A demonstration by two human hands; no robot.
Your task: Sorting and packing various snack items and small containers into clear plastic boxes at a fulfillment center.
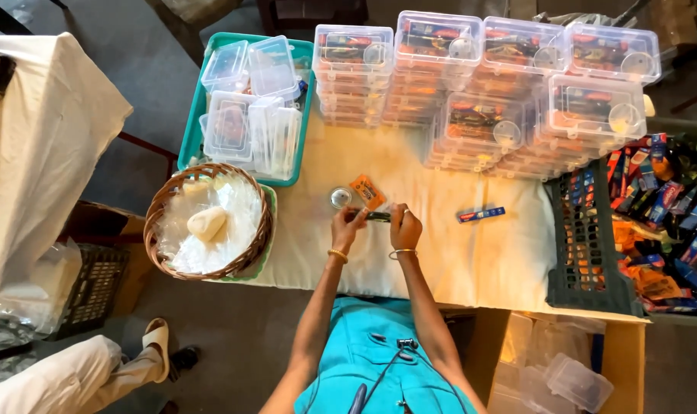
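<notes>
My left hand (347, 228) and my right hand (405, 228) together pinch a small dark packet (378, 217) just above the white-clothed table (440, 253). Both wrists wear gold bangles. Just beyond the hands lie a small orange sachet (367, 192) and a small round clear lid or cup (340, 198). A slim blue and red tube-shaped box (480, 215) lies to the right of my right hand.
Stacks of filled clear plastic boxes (509, 92) line the far edge. A teal tray (193, 130) holds empty clear boxes. A wicker basket (164, 207) holds clear bags at left. A dark crate (586, 245) of colourful packets stands at right. Another person's leg (72, 376) shows bottom left.
</notes>
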